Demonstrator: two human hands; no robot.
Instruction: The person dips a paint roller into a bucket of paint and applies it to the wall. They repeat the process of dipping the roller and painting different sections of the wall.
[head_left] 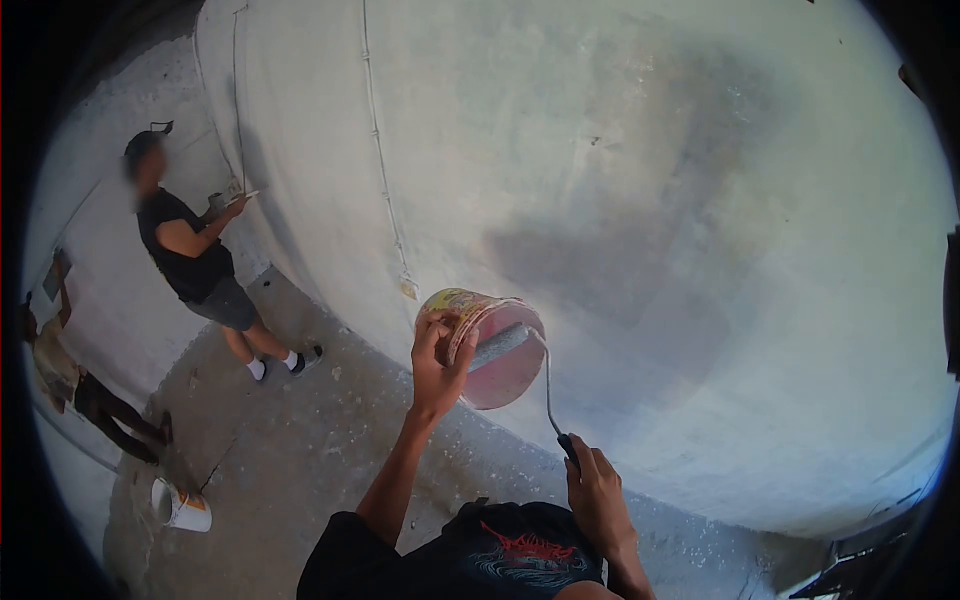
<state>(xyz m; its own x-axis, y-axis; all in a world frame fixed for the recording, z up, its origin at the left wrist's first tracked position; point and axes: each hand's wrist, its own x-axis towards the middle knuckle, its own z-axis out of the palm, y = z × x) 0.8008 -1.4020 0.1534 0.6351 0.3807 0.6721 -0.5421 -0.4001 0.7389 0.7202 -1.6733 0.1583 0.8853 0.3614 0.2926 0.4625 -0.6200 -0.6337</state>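
A paint bucket (pixel 510 377) with a pinkish inside and a yellow-red label is tilted in front of me, its mouth facing me. My left hand (pixel 438 368) grips its rim at the left, fingers outside and thumb toward the opening. A paint roller (pixel 500 346) with a grey, wet-looking sleeve lies across the bucket's mouth, its left end close to my left thumb. From the sleeve a bent wire frame runs down to a dark handle, which my right hand (pixel 594 490) holds, below and right of the bucket.
A pale wall (pixel 650 300) with darker patches curves ahead, carrying a thin conduit (pixel 374 130) and a small box (pixel 408 287). One person (pixel 190 240) stands at the left wall, another (pixel 75 375) at far left. A white bucket (pixel 190 512) rests on the concrete floor (pixel 300 450).
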